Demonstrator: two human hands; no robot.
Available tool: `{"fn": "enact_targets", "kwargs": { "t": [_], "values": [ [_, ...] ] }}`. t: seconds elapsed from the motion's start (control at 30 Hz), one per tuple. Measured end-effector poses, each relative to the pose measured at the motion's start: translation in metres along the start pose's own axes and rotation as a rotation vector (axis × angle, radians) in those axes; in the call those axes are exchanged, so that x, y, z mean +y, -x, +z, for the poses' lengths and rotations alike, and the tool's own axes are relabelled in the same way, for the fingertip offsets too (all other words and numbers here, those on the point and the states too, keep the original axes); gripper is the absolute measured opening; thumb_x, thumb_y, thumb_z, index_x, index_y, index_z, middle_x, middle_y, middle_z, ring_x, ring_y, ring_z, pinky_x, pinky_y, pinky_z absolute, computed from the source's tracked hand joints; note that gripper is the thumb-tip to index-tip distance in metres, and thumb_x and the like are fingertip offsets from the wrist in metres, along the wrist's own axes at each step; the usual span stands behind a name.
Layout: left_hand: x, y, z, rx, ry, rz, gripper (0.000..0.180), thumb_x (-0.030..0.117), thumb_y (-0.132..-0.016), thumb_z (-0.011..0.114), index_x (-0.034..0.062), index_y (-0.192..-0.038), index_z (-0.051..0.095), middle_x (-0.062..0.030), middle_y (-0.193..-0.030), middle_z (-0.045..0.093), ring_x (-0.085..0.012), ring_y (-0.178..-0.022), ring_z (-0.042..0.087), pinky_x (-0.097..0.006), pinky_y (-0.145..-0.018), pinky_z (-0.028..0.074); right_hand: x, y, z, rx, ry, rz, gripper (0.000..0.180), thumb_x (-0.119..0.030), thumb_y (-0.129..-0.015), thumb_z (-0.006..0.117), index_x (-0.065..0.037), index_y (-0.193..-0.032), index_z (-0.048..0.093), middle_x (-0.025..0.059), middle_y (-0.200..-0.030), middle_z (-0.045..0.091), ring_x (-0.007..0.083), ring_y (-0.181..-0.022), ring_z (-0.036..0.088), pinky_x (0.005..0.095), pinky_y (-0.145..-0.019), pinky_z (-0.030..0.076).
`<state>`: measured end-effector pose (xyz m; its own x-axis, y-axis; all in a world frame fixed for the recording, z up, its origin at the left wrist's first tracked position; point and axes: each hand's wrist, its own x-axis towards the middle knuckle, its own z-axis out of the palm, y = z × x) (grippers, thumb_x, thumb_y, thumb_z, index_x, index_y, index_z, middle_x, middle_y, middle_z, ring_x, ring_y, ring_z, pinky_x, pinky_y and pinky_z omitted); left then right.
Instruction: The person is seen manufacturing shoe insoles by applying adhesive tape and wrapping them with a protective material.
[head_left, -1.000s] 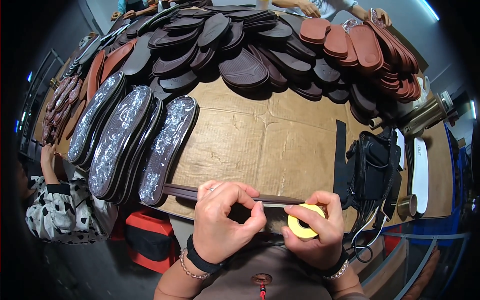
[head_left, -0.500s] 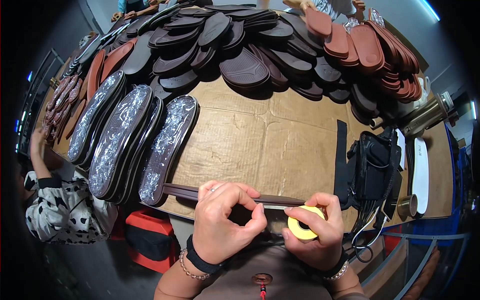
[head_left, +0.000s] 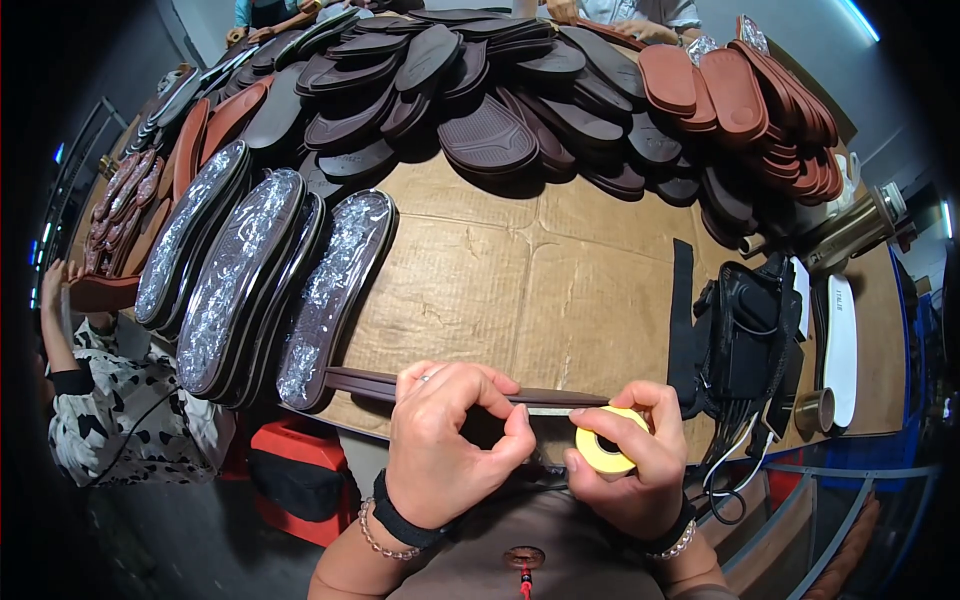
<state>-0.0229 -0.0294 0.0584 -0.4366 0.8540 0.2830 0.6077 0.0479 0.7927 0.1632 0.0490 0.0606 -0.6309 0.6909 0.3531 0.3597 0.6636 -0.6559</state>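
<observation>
A dark brown shoe sole (head_left: pixel 360 384) is held edge-on at the table's near edge, just in front of me. My left hand (head_left: pixel 440 435) is closed, its thumb and fingers pinching the sole near its middle. A pale narrow strip (head_left: pixel 552 411) runs along the sole's near side toward the roll. My right hand (head_left: pixel 640 465) grips a yellow roll of tape (head_left: pixel 606 462) at the sole's right end, the thumb and fingers around the roll. Left of the held sole lie several stacked soles in clear plastic wrap (head_left: pixel 335 285).
Dark soles (head_left: pixel 490 135) are heaped across the far side, with reddish-brown soles (head_left: pixel 735 95) at far right. Cardboard (head_left: pixel 470 280) covers the table. A black pouch with cables (head_left: pixel 745 325) and a white sole (head_left: pixel 840 350) lie right. Co-worker's patterned sleeve (head_left: pixel 130 400) is at left.
The tape roll has tilted slightly in my right hand; my left hand stays put. The left co-worker's arm shifted, with a reddish-brown sole now by it. A far person's raised reddish sole has been lowered.
</observation>
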Motion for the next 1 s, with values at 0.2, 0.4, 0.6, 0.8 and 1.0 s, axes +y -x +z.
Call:
{"fn": "enact_targets", "kwargs": {
  "t": [0.2, 0.4, 0.6, 0.8, 1.0],
  "values": [
    [0.003, -0.001, 0.0, -0.022, -0.014, -0.019, 0.016, 0.005, -0.072, 0.077, 0.0073, -0.072, 0.061, -0.0074, -0.086, 0.073, -0.0217, -0.082, 0.067, -0.035, -0.094, 0.041, -0.001, 0.0, 0.001, 0.004, -0.01, 0.01, 0.037, -0.012, -0.068, 0.086, -0.004, -0.103, 0.075, 0.0185, -0.103, 0.058, 0.0298, -0.092, 0.062, 0.0361, -0.074, 0.057],
    [0.003, -0.001, -0.002, -0.025, 0.006, -0.028, 0.02, 0.004, -0.073, 0.076, 0.0068, -0.071, 0.057, -0.0088, -0.087, 0.074, -0.0243, -0.083, 0.065, -0.035, -0.093, 0.042, -0.002, -0.001, 0.0, 0.009, -0.001, -0.013, 0.037, -0.011, -0.069, 0.085, -0.004, -0.103, 0.075, 0.0179, -0.102, 0.059, 0.0302, -0.094, 0.062, 0.0362, -0.073, 0.057],
    [-0.002, 0.002, -0.007, -0.054, 0.021, -0.042, 0.018, -0.001, -0.076, 0.072, 0.0042, -0.08, 0.055, -0.0102, -0.091, 0.074, -0.0223, -0.086, 0.065, -0.035, -0.09, 0.046, -0.001, -0.002, 0.002, 0.02, -0.012, -0.023, 0.038, -0.01, -0.068, 0.085, -0.004, -0.103, 0.075, 0.0173, -0.1, 0.06, 0.0303, -0.093, 0.061, 0.0364, -0.073, 0.057],
    [-0.008, 0.004, -0.006, -0.026, 0.129, -0.076, 0.023, -0.004, -0.084, 0.071, 0.0018, -0.097, 0.053, -0.0111, -0.095, 0.07, -0.016, -0.091, 0.068, -0.029, -0.083, 0.054, 0.0, -0.002, 0.004, 0.04, -0.004, -0.015, 0.039, -0.009, -0.067, 0.085, -0.004, -0.104, 0.075, 0.017, -0.099, 0.059, 0.03, -0.092, 0.061, 0.0364, -0.072, 0.056],
    [-0.004, 0.0, -0.007, -0.053, 0.069, -0.081, 0.024, 0.002, -0.084, 0.079, 0.0022, -0.095, 0.057, -0.0096, -0.093, 0.071, -0.0192, -0.09, 0.067, -0.032, -0.086, 0.051, 0.001, -0.001, 0.004, 0.043, -0.013, -0.016, 0.039, -0.009, -0.066, 0.086, -0.004, -0.103, 0.075, 0.0173, -0.099, 0.058, 0.0293, -0.091, 0.061, 0.0363, -0.071, 0.056]
  ]
}}
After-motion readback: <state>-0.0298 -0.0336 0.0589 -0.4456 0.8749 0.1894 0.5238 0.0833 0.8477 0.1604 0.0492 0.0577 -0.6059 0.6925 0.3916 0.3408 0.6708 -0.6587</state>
